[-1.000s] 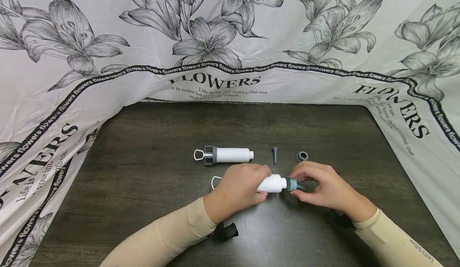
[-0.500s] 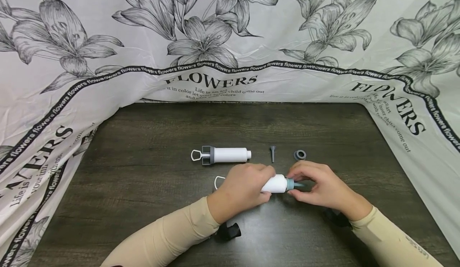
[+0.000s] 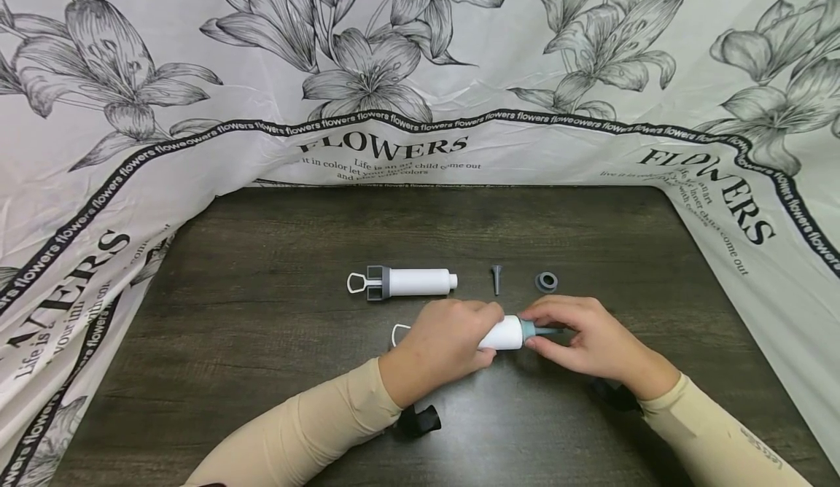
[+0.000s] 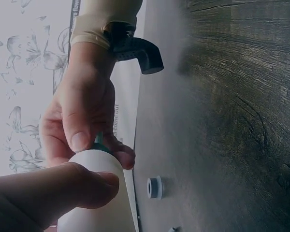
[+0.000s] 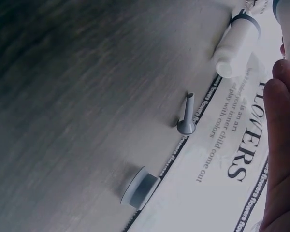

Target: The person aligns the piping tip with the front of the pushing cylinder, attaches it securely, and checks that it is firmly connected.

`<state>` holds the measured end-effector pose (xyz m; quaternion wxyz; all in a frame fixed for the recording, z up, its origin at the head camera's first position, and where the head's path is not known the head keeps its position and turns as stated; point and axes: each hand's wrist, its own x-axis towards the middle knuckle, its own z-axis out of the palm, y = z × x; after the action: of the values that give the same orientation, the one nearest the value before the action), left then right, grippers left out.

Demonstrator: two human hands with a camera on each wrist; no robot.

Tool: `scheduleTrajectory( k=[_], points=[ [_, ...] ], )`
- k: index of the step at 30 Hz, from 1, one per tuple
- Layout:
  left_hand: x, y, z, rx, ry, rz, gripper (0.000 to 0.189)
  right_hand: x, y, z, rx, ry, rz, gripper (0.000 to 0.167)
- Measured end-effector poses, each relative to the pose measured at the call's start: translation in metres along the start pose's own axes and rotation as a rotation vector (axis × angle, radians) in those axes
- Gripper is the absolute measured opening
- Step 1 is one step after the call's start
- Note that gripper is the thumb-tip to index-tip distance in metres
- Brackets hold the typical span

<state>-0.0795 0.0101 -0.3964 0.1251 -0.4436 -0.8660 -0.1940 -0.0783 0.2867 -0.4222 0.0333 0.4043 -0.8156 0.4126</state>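
A white plunger-type syringe tube [image 3: 502, 333] lies across my left hand [image 3: 446, 341], which grips its barrel from above. Its white loop handle [image 3: 399, 335] sticks out left of that hand. At the tube's right end my right hand [image 3: 593, 337] pinches a teal nozzle cap [image 3: 529, 329] between thumb and fingers. The cap sits against the tube, its thin spout pointing right. In the left wrist view, the left thumb presses along the white barrel [image 4: 104, 220], and the right hand's fingers surround the teal spout [image 4: 99, 140]. Whether threads are engaged is hidden.
Behind the hands lies a second white syringe [image 3: 420, 281] with a grey collar and loop handle. To its right are a grey narrow nozzle [image 3: 496, 279] and a grey ring cap [image 3: 546, 282]. A flowered cloth [image 3: 394, 159] borders the dark wooden table [image 3: 295, 232].
The teal cap has gone from just off the tube's narrow neck to covering it, against the barrel. My right hand has moved slightly left with it; the left hand keeps its grip.
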Motion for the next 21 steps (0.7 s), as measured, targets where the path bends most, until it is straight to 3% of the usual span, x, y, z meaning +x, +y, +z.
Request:
scheduleTrajectory(
  k=[15,21],
  points=[
    [-0.0004,0.0001,0.0005,0.002,-0.004,0.012,0.038,0.0014,-0.0023,0.0001,0.082,-0.095,0.148,0.041],
    [-0.0005,0.0002,0.0013,0.008,-0.014,0.009,0.039,0.0012,-0.0026,0.0013,0.007,-0.060,0.149,0.035]
  ],
)
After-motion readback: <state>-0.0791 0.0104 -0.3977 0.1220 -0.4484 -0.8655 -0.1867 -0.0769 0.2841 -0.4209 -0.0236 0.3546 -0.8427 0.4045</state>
